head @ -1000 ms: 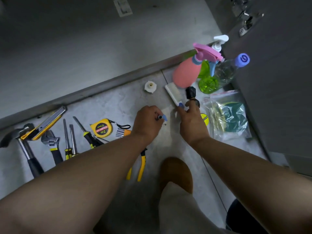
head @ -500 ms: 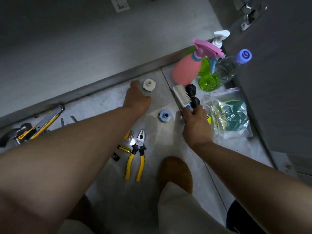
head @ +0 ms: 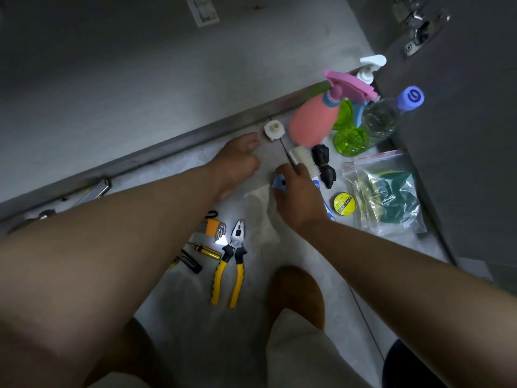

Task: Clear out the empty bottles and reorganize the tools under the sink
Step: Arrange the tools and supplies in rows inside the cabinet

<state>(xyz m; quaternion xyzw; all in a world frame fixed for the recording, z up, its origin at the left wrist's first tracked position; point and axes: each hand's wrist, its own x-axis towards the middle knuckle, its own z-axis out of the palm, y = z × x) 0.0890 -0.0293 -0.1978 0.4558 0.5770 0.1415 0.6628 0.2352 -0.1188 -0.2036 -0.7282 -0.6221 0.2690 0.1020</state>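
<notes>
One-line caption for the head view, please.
The right hand grips a small blue fitting on the floor; left hand lies beside a white fitting, pink spray bottle beyond, yellow pliers nearer.

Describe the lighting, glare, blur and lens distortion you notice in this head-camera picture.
Head view: dim overall, darkest at top. Head view: a blown-out glare patch washes out the hex keys and the tips of the pliers. Head view: the left hand is motion-smeared, the right hand gripping the blue fitting sharper. Head view: wide-angle stretch swells the forearms at the bottom.
</notes>
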